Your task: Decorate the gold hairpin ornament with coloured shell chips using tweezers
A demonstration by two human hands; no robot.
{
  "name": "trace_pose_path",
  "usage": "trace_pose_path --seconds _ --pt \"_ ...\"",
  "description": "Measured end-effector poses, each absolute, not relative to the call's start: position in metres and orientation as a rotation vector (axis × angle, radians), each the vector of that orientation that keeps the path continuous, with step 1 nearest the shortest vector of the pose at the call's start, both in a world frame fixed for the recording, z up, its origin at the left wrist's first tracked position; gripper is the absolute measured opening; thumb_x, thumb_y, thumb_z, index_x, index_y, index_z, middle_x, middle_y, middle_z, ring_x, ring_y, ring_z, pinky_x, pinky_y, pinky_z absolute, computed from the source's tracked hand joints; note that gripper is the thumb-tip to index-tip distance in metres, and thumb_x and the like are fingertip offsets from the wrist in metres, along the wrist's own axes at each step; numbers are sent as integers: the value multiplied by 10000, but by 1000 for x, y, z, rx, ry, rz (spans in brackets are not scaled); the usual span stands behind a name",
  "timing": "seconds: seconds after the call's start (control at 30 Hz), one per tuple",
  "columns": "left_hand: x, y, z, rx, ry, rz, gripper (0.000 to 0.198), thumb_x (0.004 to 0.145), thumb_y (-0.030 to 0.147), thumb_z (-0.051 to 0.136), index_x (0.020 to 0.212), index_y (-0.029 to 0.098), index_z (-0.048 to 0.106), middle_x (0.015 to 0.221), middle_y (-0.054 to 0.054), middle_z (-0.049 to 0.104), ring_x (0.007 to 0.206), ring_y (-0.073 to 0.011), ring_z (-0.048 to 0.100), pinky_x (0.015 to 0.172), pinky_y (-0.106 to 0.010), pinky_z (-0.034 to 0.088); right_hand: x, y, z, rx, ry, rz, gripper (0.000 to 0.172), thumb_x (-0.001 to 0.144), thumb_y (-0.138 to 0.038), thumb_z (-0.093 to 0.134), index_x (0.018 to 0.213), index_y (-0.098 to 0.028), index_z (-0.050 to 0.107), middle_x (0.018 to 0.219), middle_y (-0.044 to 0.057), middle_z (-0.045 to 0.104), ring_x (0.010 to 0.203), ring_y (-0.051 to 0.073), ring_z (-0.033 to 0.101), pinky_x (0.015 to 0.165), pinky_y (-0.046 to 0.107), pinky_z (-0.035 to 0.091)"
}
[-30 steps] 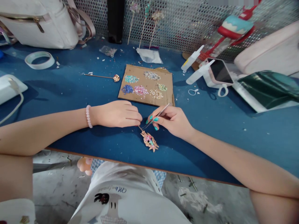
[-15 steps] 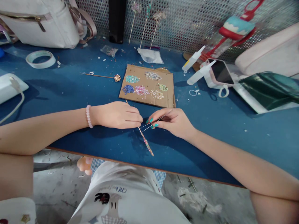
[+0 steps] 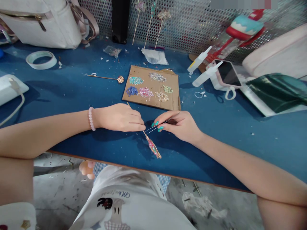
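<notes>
My left hand (image 3: 122, 118) is closed around the thin stem of a hair stick (image 3: 153, 147). The stick's leaf-like gold head, covered in pink, green and other coloured chips, points down toward the table's front edge. In my right hand (image 3: 181, 126), thumb and fingers pinch a pair of thin metal tweezers (image 3: 154, 127). Their tips are close to the base of the decorated head; I cannot tell whether they touch it. Beyond my hands lies a piece of cardboard (image 3: 150, 71) bearing several small heaps of coloured chips (image 3: 145, 92).
Another gold hair stick (image 3: 105, 77) lies left of the cardboard. Three decorated sticks (image 3: 159, 32) stand at the back by the mesh panel. Two glue bottles (image 3: 202, 76), a phone (image 3: 226, 73) and a dark green pouch (image 3: 275, 91) are at right; a tape roll (image 3: 41, 60) is at left.
The hair stick has turned about its stem, so the broad, chip-covered face of its head now shows instead of its edge. My hands have barely moved.
</notes>
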State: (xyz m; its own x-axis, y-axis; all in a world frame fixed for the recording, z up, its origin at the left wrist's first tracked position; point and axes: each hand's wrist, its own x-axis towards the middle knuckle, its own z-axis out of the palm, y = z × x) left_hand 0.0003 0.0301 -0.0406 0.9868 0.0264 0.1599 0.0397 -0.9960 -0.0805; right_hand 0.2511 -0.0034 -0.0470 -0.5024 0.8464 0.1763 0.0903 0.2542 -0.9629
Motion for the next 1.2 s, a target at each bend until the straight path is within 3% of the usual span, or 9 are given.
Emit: trace_pose_path --seconds 0.37,0.93,1.2 --pt "1 30 -40 -3105 -78 -268 242 938 264 573 1148 145 572 1131 -76 606 965 -187 624 807 -364 565 250 -6 -46 -852 -1825 1272 204 739 -378 754 706 -180 718 695 47 723 508 114 638 510 230 566" --pt "0 31 -42 -3037 -94 -211 263 938 275 574 1167 147 562 1157 -82 594 984 -195 617 816 -372 563 249 -10 -47 -888 -1818 1137 136 766 -324 734 707 -201 727 752 41 739 510 113 636 510 249 576" --pt "0 31 -41 -3014 -68 -212 262 938 278 573 1165 148 563 1154 -81 594 979 -193 618 811 -368 563 249 -7 -47 -920 -1777 1150 209 738 -402 752 705 -198 720 762 43 739 505 112 625 500 254 574"
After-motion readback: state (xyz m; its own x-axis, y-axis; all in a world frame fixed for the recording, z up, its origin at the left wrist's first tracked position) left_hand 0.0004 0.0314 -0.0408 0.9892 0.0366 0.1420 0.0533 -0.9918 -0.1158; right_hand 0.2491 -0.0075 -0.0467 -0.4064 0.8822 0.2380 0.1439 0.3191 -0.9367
